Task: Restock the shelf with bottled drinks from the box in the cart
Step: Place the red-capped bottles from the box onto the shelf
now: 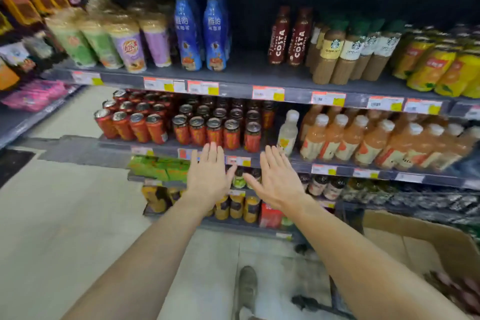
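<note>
No bottle is held at this moment. The left hand (207, 176) and the right hand (279, 179) are extended side by side toward the front edge of the can shelf (161, 147), palms down, fingers straight and lightly spread, nothing pinched; whether the fingertips touch the edge cannot be told.

The cardboard box (420, 239) is seen at lower right, its plain brown flaps open, on what appears to be the dark frame of the cart (345, 218); its contents are largely out of view, with only a blurred dark shape at the frame corner.

A wide gap on the upper shelf (246, 70), between the blue bottles (200, 31) and the dark red Costa bottles (291, 36), is judged the likeliest space left to fill. A narrower gap surrounds the single pale bottle (287, 132) beside the orange-tinted bottles (363, 140). Restocking is therefore judged incomplete.

The red cans (187, 127) are cylindrical metal with shiny pull-tab tops, packed in tight rows. The shelves are matt grey boards fronted with paper price tags (268, 93).
</note>
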A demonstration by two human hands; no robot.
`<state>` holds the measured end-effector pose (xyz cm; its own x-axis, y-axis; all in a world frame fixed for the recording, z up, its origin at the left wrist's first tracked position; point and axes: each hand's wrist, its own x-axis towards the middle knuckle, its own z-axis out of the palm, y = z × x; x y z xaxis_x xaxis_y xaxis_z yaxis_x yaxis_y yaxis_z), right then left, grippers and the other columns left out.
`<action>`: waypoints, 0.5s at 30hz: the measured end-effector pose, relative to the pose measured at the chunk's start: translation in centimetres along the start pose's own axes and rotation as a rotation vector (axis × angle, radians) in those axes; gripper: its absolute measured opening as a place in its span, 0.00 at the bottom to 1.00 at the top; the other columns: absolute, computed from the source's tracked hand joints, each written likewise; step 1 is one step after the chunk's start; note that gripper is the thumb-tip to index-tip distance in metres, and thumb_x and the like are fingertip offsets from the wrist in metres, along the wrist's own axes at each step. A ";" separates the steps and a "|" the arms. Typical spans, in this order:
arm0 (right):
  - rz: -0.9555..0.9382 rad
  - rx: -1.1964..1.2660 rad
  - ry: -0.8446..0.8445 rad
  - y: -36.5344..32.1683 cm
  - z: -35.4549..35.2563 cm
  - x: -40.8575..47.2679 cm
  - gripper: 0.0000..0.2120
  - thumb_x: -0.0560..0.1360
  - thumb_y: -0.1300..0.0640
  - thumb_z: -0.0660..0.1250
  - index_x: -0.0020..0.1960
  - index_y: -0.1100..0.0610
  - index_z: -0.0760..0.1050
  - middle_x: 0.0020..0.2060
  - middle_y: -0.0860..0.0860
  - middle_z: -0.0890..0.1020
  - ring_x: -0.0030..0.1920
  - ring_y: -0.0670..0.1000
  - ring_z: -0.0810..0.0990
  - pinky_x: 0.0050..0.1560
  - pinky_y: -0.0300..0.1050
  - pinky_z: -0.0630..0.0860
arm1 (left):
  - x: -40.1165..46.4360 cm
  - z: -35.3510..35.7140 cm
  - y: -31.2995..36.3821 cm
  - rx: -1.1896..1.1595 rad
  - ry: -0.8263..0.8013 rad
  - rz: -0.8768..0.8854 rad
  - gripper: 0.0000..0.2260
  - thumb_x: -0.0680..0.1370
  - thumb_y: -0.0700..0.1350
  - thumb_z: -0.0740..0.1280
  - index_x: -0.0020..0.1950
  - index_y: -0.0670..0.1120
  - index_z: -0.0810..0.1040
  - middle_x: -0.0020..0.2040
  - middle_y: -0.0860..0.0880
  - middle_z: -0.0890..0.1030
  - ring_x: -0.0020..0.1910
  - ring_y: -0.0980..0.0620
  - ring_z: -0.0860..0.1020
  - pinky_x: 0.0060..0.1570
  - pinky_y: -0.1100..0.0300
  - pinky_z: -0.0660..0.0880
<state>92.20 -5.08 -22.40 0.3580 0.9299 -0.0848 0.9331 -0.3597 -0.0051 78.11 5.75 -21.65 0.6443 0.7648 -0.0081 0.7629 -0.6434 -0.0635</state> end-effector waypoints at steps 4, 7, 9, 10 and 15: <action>0.037 0.001 -0.068 -0.5 3.0 -6.0 0.47 0.75 0.28 0.37 0.79 0.63 0.47 0.79 0.58 0.47 0.79 0.54 0.43 0.77 0.51 0.42 | -6.0 3.1 2.4 -0.028 -0.060 0.013 0.32 0.82 0.60 0.48 0.79 0.40 0.51 0.79 0.41 0.52 0.78 0.44 0.50 0.75 0.43 0.48; 0.070 -0.002 -0.118 -0.1 4.9 -9.7 0.45 0.76 0.30 0.37 0.79 0.63 0.45 0.79 0.58 0.46 0.79 0.55 0.43 0.77 0.51 0.42 | -9.5 4.1 4.8 -0.071 -0.117 0.034 0.33 0.82 0.60 0.49 0.79 0.39 0.51 0.79 0.40 0.53 0.78 0.43 0.50 0.75 0.42 0.48; 0.106 0.015 -0.159 0.5 5.7 -12.0 0.41 0.79 0.32 0.40 0.79 0.62 0.45 0.79 0.58 0.45 0.79 0.54 0.42 0.77 0.51 0.43 | -11.1 4.5 6.4 -0.091 -0.140 0.057 0.33 0.82 0.60 0.49 0.79 0.39 0.50 0.79 0.40 0.52 0.78 0.43 0.50 0.75 0.42 0.48; 0.126 0.020 -0.174 0.9 5.9 -13.1 0.41 0.79 0.33 0.41 0.79 0.62 0.45 0.79 0.58 0.45 0.79 0.54 0.42 0.78 0.51 0.43 | -11.7 4.6 7.2 -0.097 -0.147 0.068 0.33 0.82 0.60 0.49 0.79 0.39 0.50 0.79 0.40 0.52 0.78 0.43 0.50 0.75 0.42 0.47; 0.253 0.056 -0.228 4.5 7.2 -18.3 0.41 0.79 0.33 0.41 0.79 0.62 0.45 0.79 0.57 0.45 0.79 0.54 0.42 0.78 0.50 0.43 | -13.7 5.1 12.1 -0.091 -0.159 0.158 0.33 0.82 0.61 0.49 0.79 0.40 0.52 0.79 0.40 0.54 0.78 0.42 0.51 0.75 0.41 0.48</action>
<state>89.62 -24.29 -28.02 0.5547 0.7720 -0.3105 0.8102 -0.5860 -0.0097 78.22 -12.36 -27.36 0.7449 0.6456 -0.1680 0.6596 -0.7505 0.0408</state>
